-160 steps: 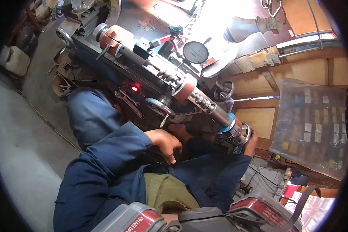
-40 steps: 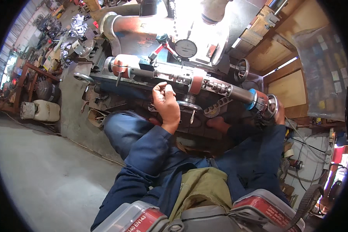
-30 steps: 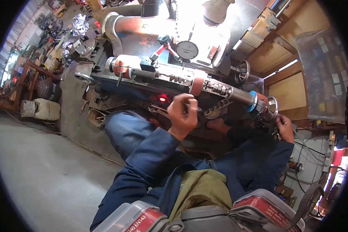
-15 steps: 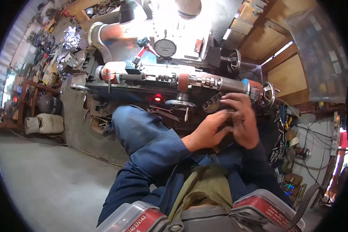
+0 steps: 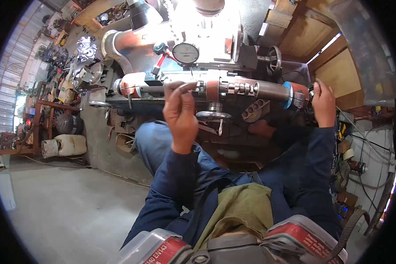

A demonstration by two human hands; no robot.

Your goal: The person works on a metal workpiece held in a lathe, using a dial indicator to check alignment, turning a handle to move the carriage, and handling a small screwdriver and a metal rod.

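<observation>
I have my left hand (image 5: 180, 115) raised in front of the machine, fingers pinched shut on a thin metal rod (image 5: 180, 86) that sticks up just before the shaft (image 5: 246, 89). My right hand (image 5: 323, 103) sits at the shaft's far end by the blue collar (image 5: 287, 94), fingers curled against the end fitting; I can't tell whether that grip is closed on anything. I judge this as a mid-adjustment step: one hand steadying the end, the other bringing the rod to the work. The next move likely calls for a fine, steady placement of the rod's tip. Room is tight: the dial gauge (image 5: 185, 53) hangs just above the rod, the handwheel (image 5: 213, 116) juts out just below my left hand, and my knee (image 5: 156, 141) crowds underneath. The open floor (image 5: 61, 198) to the left gives the only free space to pull back.
</observation>
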